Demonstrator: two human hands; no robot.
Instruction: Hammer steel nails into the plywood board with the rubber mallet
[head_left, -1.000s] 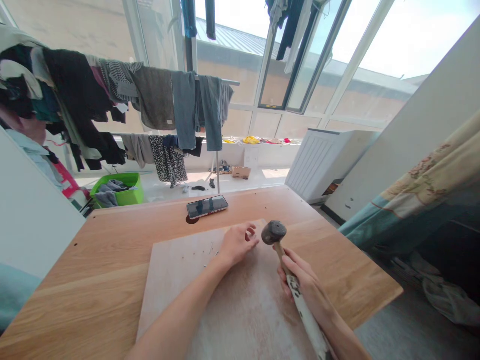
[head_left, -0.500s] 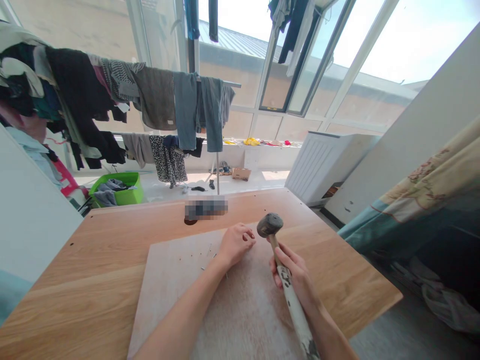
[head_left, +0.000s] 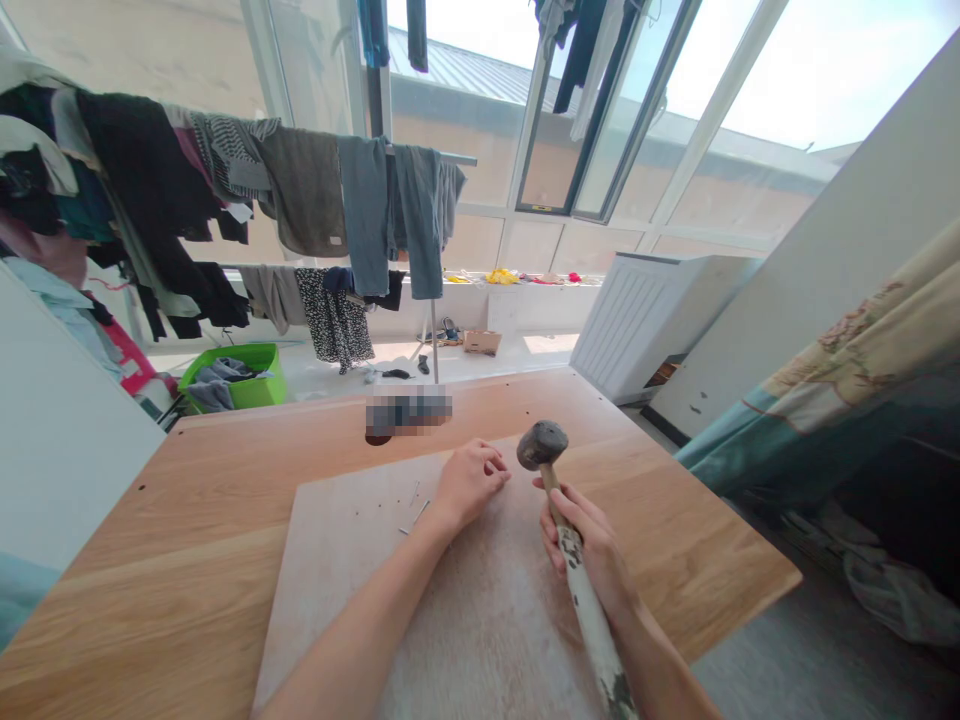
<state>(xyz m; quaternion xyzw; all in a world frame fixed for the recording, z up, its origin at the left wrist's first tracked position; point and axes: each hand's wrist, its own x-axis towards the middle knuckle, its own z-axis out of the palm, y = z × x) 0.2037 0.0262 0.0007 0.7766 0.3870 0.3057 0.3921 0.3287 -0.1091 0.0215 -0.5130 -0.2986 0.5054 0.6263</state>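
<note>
My right hand (head_left: 585,540) is wrapped around the handle of a mallet (head_left: 542,445) with a dark, rounded head. The long handle is worn, with chipped white paint, and the head hovers just right of my other hand. On a pale wooden board (head_left: 337,600), my left hand (head_left: 469,485) rests with its fingers curled in a pinch; whatever is between the fingertips is too small or hidden to make out. Several thin nails (head_left: 421,510) lie on the board left of that hand, near a row of small dark dots.
The board lies on a wood-grain table (head_left: 150,580). A blurred object (head_left: 409,410) sits at its far side. Beyond are a green tub (head_left: 259,390) with clothes, a laundry rack (head_left: 450,158), a white ribbed cabinet (head_left: 622,320) and, at right, a curtain (head_left: 787,420).
The fingers of my left hand have drawn a little closer together. The mallet stays raised in almost the same place. The whole view has shifted slightly.
</note>
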